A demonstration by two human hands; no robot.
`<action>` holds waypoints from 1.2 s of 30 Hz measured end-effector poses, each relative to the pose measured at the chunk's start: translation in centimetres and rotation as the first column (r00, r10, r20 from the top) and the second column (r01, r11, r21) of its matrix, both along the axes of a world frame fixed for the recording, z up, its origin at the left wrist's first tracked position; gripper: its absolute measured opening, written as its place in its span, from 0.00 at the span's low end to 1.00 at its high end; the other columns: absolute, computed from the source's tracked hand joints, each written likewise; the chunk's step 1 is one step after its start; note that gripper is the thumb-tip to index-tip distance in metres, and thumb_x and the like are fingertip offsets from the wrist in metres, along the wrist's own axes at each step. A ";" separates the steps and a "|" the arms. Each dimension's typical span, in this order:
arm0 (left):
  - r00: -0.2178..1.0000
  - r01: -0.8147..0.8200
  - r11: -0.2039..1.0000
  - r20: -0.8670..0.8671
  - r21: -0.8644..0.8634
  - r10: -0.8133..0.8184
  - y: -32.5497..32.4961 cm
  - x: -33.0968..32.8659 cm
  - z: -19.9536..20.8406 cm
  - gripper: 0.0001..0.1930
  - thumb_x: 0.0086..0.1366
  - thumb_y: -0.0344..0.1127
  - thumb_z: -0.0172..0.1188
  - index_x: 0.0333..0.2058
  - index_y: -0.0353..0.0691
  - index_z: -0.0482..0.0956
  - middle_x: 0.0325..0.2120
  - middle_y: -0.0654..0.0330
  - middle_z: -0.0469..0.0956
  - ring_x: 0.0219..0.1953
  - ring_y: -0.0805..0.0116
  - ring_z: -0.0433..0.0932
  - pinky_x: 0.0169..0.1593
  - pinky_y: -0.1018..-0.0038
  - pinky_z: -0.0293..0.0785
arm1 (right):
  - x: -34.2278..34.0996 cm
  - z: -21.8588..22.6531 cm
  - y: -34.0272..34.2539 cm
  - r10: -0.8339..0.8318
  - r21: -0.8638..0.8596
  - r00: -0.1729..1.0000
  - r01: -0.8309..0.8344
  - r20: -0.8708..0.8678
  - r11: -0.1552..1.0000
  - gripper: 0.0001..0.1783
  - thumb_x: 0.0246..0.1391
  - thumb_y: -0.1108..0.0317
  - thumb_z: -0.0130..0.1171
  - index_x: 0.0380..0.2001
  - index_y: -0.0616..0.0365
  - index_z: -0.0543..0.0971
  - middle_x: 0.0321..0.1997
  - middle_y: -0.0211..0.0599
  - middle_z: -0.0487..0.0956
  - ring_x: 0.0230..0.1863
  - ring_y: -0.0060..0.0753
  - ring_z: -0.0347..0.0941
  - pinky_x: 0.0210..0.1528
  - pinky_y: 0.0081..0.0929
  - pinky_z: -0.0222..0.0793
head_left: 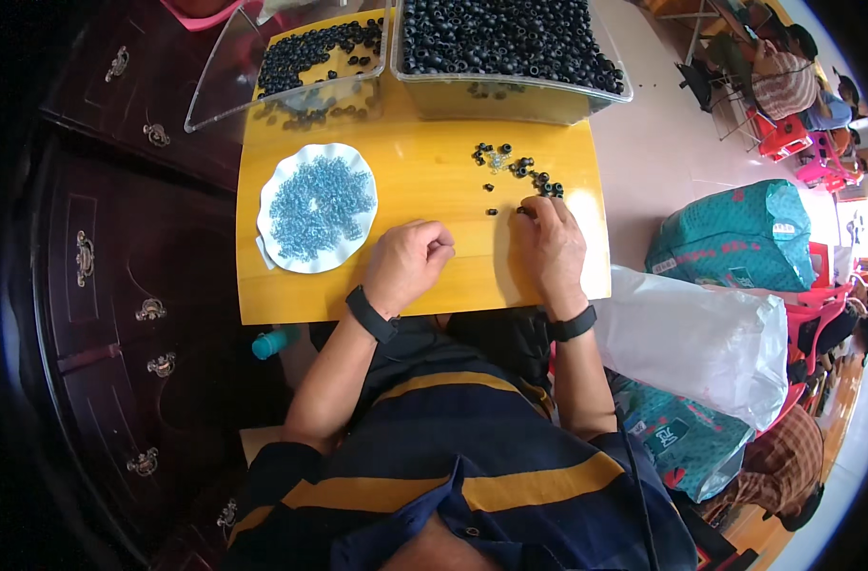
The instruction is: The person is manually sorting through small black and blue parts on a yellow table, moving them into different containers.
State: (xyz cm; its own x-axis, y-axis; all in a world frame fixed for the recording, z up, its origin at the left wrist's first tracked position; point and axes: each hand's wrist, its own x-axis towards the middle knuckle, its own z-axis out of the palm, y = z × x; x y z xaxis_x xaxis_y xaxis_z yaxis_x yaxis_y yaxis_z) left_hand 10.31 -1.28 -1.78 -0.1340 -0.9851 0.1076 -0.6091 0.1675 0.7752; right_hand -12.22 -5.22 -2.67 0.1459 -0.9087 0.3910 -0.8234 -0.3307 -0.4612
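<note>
My right hand (pixel 555 249) reaches to the right side of the yellow table (pixel 424 171), fingertips pinched at a small black ring-like piece (pixel 523 210). Just beyond it lies a loose group of similar black pieces (pixel 522 167), with a few tiny clear bits (pixel 497 162) among them. Near the table's front edge my left hand (pixel 410 265) is curled closed, and whatever its fingers may hold is hidden. To its left sits a white scalloped plate (pixel 269 249), heaped with small clear bluish pieces (pixel 318 207).
Two clear plastic bins stand at the far edge: one bin (pixel 510 92) full of black pieces, the other bin (pixel 226 100) tilted and partly filled. Dark drawers (pixel 120 276) line the left. Large teal bags (pixel 733 233) and a white sack (pixel 691 333) crowd the right; other people sit beyond.
</note>
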 end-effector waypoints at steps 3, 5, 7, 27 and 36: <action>0.989 0.004 0.998 -0.148 0.059 0.005 0.3 -0.3 0.2 0.04 0.59 0.25 0.66 0.32 0.32 0.82 0.24 0.55 0.82 0.26 0.68 0.82 0.32 0.74 0.76 | -0.4 0.0 0.5 0.023 -0.007 0.998 -0.023 0.058 1.000 0.11 0.54 0.73 0.64 0.41 0.56 0.77 0.36 0.38 0.79 0.37 0.41 0.78 0.40 0.33 0.73; 0.964 0.036 0.993 -0.264 0.110 -0.006 0.3 -0.5 0.8 0.04 0.61 0.24 0.66 0.34 0.30 0.82 0.25 0.60 0.82 0.26 0.78 0.79 0.31 0.79 0.74 | -0.4 0.3 0.9 0.044 0.004 0.994 -0.045 0.101 0.999 0.12 0.55 0.74 0.63 0.43 0.56 0.76 0.37 0.38 0.80 0.37 0.38 0.78 0.40 0.30 0.73; 0.939 0.029 0.991 -0.344 0.130 0.017 0.2 -1.1 1.7 0.04 0.61 0.24 0.66 0.34 0.31 0.82 0.25 0.60 0.82 0.26 0.77 0.79 0.31 0.79 0.74 | -0.3 0.9 1.8 0.058 0.129 0.912 -0.120 0.406 0.984 0.10 0.60 0.75 0.62 0.44 0.59 0.75 0.40 0.36 0.82 0.39 0.29 0.78 0.43 0.24 0.73; 0.846 0.066 0.986 -0.533 0.152 0.025 0.2 -3.6 3.1 0.04 0.62 0.23 0.67 0.36 0.34 0.83 0.29 0.67 0.82 0.29 0.84 0.77 0.34 0.84 0.74 | 0.8 -1.2 3.9 -0.243 0.250 0.103 -0.647 0.965 0.720 0.12 0.62 0.74 0.63 0.47 0.60 0.78 0.40 0.24 0.79 0.40 0.14 0.73 0.45 0.15 0.70; 0.921 0.115 0.988 -0.383 0.104 -0.067 0.0 -4.0 2.8 0.04 0.61 0.23 0.68 0.34 0.35 0.82 0.27 0.66 0.82 0.29 0.83 0.77 0.34 0.83 0.73 | -0.4 -1.8 4.1 -0.268 0.267 0.106 -0.671 0.958 0.691 0.10 0.61 0.73 0.64 0.45 0.60 0.80 0.38 0.24 0.80 0.38 0.13 0.73 0.44 0.15 0.70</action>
State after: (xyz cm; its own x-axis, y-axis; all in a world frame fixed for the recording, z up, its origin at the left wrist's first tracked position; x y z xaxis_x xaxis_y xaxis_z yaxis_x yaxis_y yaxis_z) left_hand 6.28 -1.26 0.99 -0.1965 -0.9793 0.0480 -0.2541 0.0981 0.9622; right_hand -12.66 -1.15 -4.45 0.3388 -0.9296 -0.1449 0.4731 0.3015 -0.8278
